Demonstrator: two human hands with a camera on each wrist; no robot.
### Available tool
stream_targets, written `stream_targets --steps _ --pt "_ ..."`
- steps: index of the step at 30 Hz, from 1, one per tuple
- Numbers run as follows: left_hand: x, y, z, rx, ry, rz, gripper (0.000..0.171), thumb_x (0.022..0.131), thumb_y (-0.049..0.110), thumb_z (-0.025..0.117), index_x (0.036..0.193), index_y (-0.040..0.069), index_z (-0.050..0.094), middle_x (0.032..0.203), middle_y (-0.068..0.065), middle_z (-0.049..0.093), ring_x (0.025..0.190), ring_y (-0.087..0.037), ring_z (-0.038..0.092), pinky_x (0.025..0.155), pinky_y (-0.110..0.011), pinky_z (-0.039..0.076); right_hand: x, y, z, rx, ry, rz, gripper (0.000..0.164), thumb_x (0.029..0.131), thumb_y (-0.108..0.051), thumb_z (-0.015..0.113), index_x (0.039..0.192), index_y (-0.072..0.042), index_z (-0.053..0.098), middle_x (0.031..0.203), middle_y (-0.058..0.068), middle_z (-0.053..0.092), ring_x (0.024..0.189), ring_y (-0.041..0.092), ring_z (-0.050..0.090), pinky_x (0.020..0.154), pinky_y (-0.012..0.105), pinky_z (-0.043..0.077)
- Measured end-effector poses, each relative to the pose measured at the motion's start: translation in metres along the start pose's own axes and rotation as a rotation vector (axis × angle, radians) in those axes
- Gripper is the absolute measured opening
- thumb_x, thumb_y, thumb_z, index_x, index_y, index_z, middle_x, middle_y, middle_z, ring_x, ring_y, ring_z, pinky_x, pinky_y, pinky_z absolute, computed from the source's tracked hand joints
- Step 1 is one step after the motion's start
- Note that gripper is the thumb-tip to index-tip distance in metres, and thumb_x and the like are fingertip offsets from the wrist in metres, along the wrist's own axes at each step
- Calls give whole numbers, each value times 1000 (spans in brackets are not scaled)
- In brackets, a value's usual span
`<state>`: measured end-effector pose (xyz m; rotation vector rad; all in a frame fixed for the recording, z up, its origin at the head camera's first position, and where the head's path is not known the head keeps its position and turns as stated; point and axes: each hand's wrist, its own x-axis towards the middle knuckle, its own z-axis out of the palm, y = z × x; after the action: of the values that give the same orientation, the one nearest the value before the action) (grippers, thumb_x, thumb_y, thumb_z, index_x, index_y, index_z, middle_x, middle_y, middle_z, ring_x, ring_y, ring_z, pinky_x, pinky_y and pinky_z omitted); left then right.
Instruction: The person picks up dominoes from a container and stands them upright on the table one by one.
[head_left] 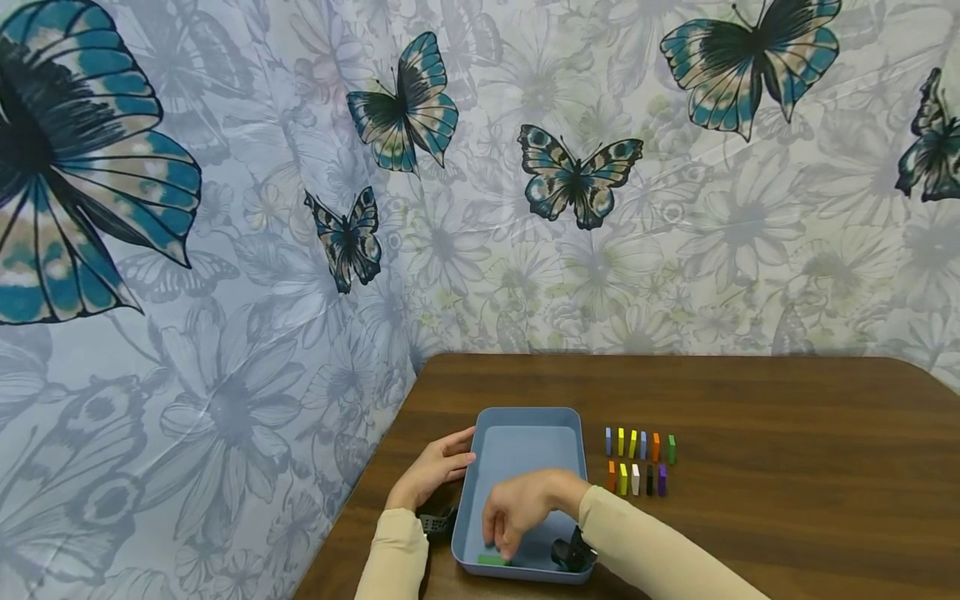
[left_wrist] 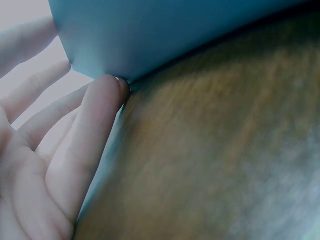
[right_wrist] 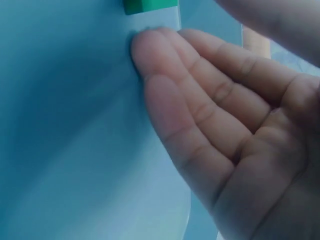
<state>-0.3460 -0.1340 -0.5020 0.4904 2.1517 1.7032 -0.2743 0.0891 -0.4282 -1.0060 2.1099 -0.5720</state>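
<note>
A blue rectangular tray [head_left: 528,416] lies on the table. My left hand [head_left: 437,468] is at the tray's left side, and its fingertips touch the outer wall [left_wrist: 115,45] with fingers mostly straight. Inside the tray, my right hand [head_left: 517,515] reaches down near the front left corner. In the right wrist view its fingers [right_wrist: 170,107] are extended side by side close over the tray floor, with nothing between them; the thumb's tip is out of that view. Just beyond those fingertips lies a green block [head_left: 492,560], flat near the tray's front wall.
Right of the tray, small coloured blocks stand upright in two rows, among them an orange block [head_left: 656,447], a white block [head_left: 635,479] and a purple block [head_left: 662,480]. The brown wooden table [head_left: 795,467] meets a butterfly-patterned curtain [head_left: 480,275] behind and left.
</note>
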Motion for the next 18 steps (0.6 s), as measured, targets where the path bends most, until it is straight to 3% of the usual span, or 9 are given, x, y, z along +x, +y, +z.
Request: stream_targets --steps 18 --pt "1 -2 -1 -2 5 -2 66 100 28 63 157 11 35 152 -27 42 133 -38 53 107 -49 49 8 0 -2 30 -113 -8 22 91 -4 72 112 -2 72 90 -1 76 80 -5 63 81 13 51"
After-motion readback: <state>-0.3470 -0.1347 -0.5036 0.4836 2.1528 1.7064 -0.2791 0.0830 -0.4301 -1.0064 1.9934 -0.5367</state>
